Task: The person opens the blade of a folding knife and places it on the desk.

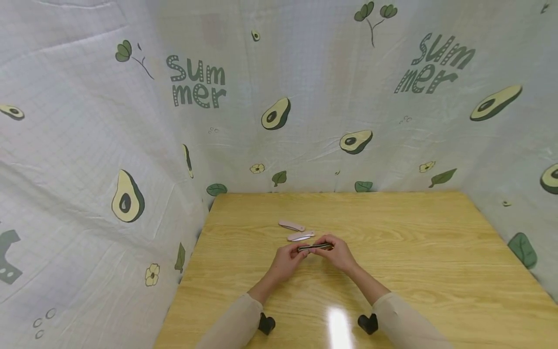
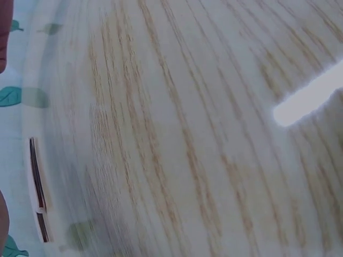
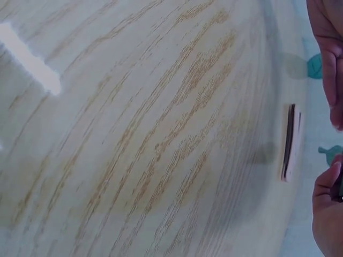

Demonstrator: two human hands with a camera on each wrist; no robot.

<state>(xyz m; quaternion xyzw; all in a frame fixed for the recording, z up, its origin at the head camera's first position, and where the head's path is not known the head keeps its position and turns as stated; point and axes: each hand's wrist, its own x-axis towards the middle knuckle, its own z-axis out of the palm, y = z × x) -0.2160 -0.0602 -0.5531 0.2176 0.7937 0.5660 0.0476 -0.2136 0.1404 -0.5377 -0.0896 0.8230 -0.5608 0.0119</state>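
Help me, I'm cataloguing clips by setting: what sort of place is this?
Probably a makeshift work booth: white fabric sheeting printed with avocados hangs behind and beside a brown wood-grain table, where a bare left hand and bare right hand hold a slim dark object.

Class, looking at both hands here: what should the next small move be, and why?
Probably ease the slim dark piece open: the left hand and right hand hold its opposite ends, and a light line along its edge may be a seam.
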